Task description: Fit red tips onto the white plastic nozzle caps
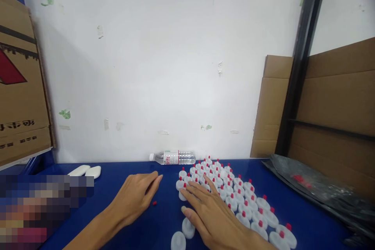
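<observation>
On the counter [164,218] rows of red-tipped caps [243,199] look done; a few plain caps [187,228] and one loose red tip [154,203] seem left; our left hand [133,199] and right hand [211,215] lie open, empty.

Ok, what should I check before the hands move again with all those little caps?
1. Left hand free: ok, it lies open and flat on the blue table.
2. Right hand free: ok, it is open, with fingers spread over the red-tipped caps.
3. Caps standing upright in rows: ok, for those that show.
4. Every cap has a red tip: not ok, two plain caps near the right thumb show none.
5. Loose red tip in sight: ok, it lies on the table by the left fingers.
6. Water bottle out of the way: ok, it lies on its side by the wall.
</observation>
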A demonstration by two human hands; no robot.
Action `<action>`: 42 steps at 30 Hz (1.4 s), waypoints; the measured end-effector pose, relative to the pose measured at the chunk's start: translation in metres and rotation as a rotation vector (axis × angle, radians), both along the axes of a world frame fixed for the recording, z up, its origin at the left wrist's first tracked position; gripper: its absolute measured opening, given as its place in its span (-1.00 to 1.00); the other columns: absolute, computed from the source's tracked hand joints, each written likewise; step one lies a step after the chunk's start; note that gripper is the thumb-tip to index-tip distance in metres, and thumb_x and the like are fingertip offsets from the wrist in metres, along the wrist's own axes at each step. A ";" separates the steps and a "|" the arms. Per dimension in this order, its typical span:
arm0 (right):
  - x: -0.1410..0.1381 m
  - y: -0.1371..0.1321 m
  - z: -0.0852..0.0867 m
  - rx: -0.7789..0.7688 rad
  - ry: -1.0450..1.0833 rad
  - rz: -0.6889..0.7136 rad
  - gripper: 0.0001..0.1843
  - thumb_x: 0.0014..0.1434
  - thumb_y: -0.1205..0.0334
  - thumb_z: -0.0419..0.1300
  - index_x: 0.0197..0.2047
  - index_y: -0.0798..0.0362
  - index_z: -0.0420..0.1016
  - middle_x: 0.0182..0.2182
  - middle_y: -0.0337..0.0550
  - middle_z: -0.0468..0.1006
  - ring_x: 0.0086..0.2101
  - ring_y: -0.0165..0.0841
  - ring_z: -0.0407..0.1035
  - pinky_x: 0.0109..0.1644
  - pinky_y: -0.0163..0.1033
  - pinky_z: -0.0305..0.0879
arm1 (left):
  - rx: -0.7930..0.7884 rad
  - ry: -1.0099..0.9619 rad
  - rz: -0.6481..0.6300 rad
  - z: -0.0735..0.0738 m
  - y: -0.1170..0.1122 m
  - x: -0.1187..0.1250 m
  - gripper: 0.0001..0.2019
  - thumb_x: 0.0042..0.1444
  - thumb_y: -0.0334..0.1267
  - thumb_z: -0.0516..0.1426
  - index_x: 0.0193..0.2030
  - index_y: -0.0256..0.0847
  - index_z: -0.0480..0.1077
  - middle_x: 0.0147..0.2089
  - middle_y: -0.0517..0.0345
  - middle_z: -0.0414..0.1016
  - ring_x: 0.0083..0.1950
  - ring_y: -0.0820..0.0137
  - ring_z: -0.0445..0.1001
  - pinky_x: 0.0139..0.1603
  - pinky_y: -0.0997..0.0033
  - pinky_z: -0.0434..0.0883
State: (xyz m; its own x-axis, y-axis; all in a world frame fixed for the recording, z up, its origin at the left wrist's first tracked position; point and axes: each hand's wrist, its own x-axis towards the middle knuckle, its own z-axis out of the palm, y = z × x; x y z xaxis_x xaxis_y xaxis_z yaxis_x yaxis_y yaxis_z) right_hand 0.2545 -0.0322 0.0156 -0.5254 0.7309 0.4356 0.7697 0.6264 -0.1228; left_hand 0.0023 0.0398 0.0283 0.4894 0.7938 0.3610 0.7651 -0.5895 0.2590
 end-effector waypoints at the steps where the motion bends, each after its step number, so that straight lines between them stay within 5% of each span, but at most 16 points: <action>1: 0.001 -0.001 0.002 0.022 0.036 0.020 -0.56 0.44 0.04 0.06 0.28 0.00 0.40 0.18 -0.08 0.54 0.23 -0.17 0.36 0.42 0.17 0.08 | 0.033 -0.010 -0.023 0.000 -0.005 0.003 -0.56 0.46 -0.04 -0.22 -0.44 -0.11 0.15 -0.48 0.20 0.36 -0.44 0.34 0.36 -0.32 0.30 0.12; 5: 0.002 -0.005 0.004 0.205 0.175 0.138 -0.75 0.34 0.08 0.25 0.03 -0.03 0.47 -0.06 -0.19 0.65 -0.03 -0.33 0.53 0.30 -0.08 0.25 | 0.089 -0.053 -0.194 -0.002 -0.028 0.018 -0.66 0.47 -0.10 -0.15 -0.32 -0.10 0.24 -0.41 0.24 0.44 -0.41 0.38 0.42 -0.33 0.32 0.14; 9: -0.003 -0.004 -0.005 0.416 0.218 0.283 -0.88 0.38 0.18 0.18 -0.07 0.03 0.42 -0.23 -0.20 0.64 -0.20 -0.39 0.54 -0.03 -0.29 0.40 | 0.078 -0.001 -0.362 -0.008 -0.045 0.028 -0.78 0.46 -0.19 -0.13 -0.16 -0.06 0.27 -0.26 0.24 0.53 -0.32 0.37 0.47 -0.29 0.32 0.18; 13: -0.007 -0.003 -0.009 0.468 0.239 0.447 -0.95 0.39 0.27 0.15 -0.16 0.05 0.36 -0.31 -0.19 0.62 -0.28 -0.43 0.53 -0.03 -0.31 0.41 | 0.139 0.028 -0.436 -0.011 -0.050 0.032 -0.84 0.41 -0.25 -0.10 -0.21 -0.09 0.22 -0.28 0.23 0.50 -0.43 0.41 0.38 -0.36 0.33 0.14; 16: -0.008 -0.004 -0.007 0.465 0.267 0.446 -0.90 0.40 0.28 0.13 -0.22 0.02 0.31 -0.39 -0.25 0.60 -0.36 -0.47 0.51 0.01 -0.30 0.41 | 0.159 0.017 -0.454 -0.007 -0.051 0.033 -0.76 0.44 -0.24 -0.15 -0.26 -0.10 0.22 -0.32 0.23 0.45 -0.43 0.41 0.35 -0.38 0.35 0.13; 20: -0.009 -0.008 -0.002 0.415 0.325 0.411 -0.84 0.45 0.19 0.07 -0.23 -0.02 0.30 -0.45 -0.35 0.59 -0.45 -0.51 0.49 0.07 -0.29 0.38 | -0.006 -0.094 -0.421 -0.005 -0.053 0.033 -0.61 0.49 -0.14 -0.21 -0.36 -0.11 0.21 -0.39 0.28 0.39 -0.40 0.43 0.34 -0.30 0.40 0.21; 24: -0.009 -0.012 0.001 0.429 0.331 0.387 -0.79 0.47 0.14 0.04 -0.25 -0.02 0.30 -0.51 -0.42 0.55 -0.53 -0.55 0.45 0.09 -0.30 0.36 | -0.182 -0.328 -0.296 -0.018 -0.053 0.035 -0.57 0.45 0.05 -0.14 -0.32 -0.11 0.33 -0.27 0.22 0.47 -0.21 0.37 0.40 -0.12 0.42 0.30; 30: 0.004 -0.010 0.003 0.628 0.086 0.322 -0.78 0.41 0.46 0.01 -0.12 0.05 0.44 -0.14 -0.14 0.67 -0.05 -0.40 0.53 0.26 -0.18 0.22 | -0.552 -0.623 -0.197 -0.006 -0.028 0.023 -0.49 0.37 0.23 -0.19 -0.47 -0.07 0.01 -0.60 0.40 -0.05 -0.61 0.47 -0.01 -0.60 0.44 0.10; 32: 0.009 -0.009 0.006 0.525 0.110 0.290 -0.81 0.40 0.45 0.04 -0.09 0.06 0.44 -0.13 -0.12 0.66 -0.06 -0.38 0.53 0.19 -0.19 0.28 | -0.260 -0.500 -0.073 0.004 -0.014 0.008 -0.50 0.41 0.17 -0.24 -0.49 -0.08 -0.04 -0.59 0.39 -0.08 -0.58 0.46 0.00 -0.53 0.42 0.07; 34: 0.013 -0.009 0.008 0.396 0.177 0.242 -0.88 0.39 0.39 0.10 -0.08 0.04 0.44 -0.16 -0.12 0.64 -0.11 -0.37 0.53 0.09 -0.21 0.35 | -0.010 -0.134 0.013 0.010 0.000 -0.006 -0.52 0.44 0.06 -0.26 -0.48 -0.10 0.01 -0.56 0.34 0.06 -0.52 0.42 0.13 -0.41 0.37 0.08; 42: 0.011 -0.010 0.004 0.369 0.114 0.368 -0.83 0.42 0.25 0.10 -0.05 0.05 0.50 -0.24 -0.15 0.60 -0.21 -0.38 0.48 0.13 -0.14 0.29 | 0.037 0.202 -0.002 -0.005 0.010 -0.015 -0.66 0.43 -0.11 -0.12 -0.38 -0.11 0.23 -0.38 0.17 0.46 -0.35 0.26 0.43 -0.29 0.30 0.15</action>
